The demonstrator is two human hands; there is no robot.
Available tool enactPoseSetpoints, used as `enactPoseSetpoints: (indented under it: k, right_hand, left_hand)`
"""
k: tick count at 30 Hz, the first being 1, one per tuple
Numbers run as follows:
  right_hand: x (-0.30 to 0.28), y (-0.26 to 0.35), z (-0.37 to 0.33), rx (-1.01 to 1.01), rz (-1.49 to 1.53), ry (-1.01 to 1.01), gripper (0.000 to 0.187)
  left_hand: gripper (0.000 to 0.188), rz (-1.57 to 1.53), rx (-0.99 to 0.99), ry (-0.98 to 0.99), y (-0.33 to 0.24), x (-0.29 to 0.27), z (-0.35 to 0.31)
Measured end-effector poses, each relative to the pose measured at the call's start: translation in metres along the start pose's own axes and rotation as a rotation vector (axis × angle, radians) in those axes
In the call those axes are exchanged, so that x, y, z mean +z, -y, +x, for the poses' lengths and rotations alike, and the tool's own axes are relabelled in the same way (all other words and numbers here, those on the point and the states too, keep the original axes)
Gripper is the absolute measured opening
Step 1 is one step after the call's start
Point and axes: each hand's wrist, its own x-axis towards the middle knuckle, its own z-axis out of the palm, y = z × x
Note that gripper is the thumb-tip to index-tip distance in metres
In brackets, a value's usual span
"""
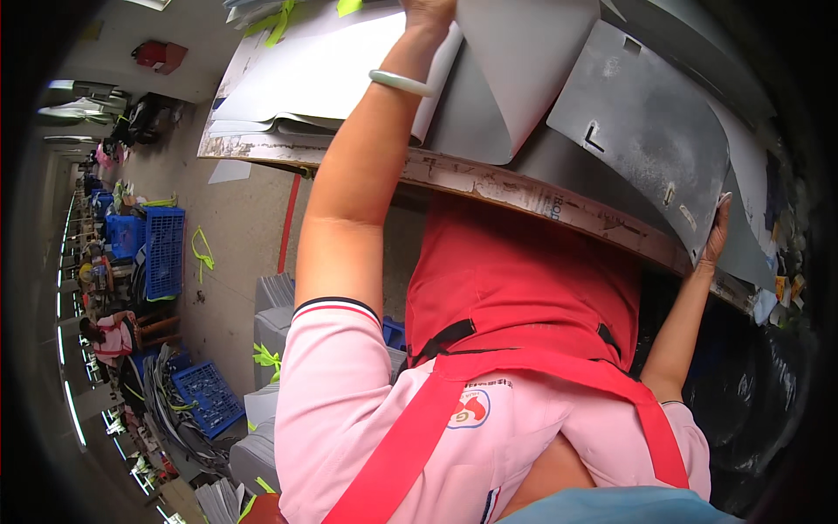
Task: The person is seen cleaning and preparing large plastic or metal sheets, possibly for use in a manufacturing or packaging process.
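Note:
At the top edge of the view my left hand (429, 9) is mostly cut off, and its fingers are hidden. It is by a light grey sheet (532, 61) whose near corner is folded over darker grey material (476, 109). My right hand (717, 231) grips the near right edge of a stiff grey template board (646, 113), with fingers along its side. The board has small cut-out slots and a black L-shaped mark, and lies tilted over the sheets. White sheets (323, 79) are stacked to the left of my left forearm.
The worn table edge (489, 179) runs across in front of my red apron (524, 271). Yellow-green ties (278, 24) lie at the far left. Blue crates (164, 249), stacked grey pieces (275, 319) and a seated person (113, 336) are at left. Dark plastic bags (733, 384) sit at right.

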Motion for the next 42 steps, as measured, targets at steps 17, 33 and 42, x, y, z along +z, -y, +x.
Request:
enactPoseSetpoints:
  k: [17,33,42]
  right_hand:
    - [0.029,-0.016,0.014,0.062,-0.153,0.015,0.054]
    - [0.078,-0.027,0.052,0.07,-0.659,0.127,0.041]
    - [0.099,-0.045,0.075,-0.102,-1.241,0.009,0.02]
  left_hand:
    - [0.023,0.405,-0.765,-0.491,0.114,-0.434,-0.033]
    - [0.022,0.534,0.046,0.475,-0.067,-0.157,-0.107]
    - [0.03,0.745,0.251,1.01,-0.055,-0.076,-0.206]
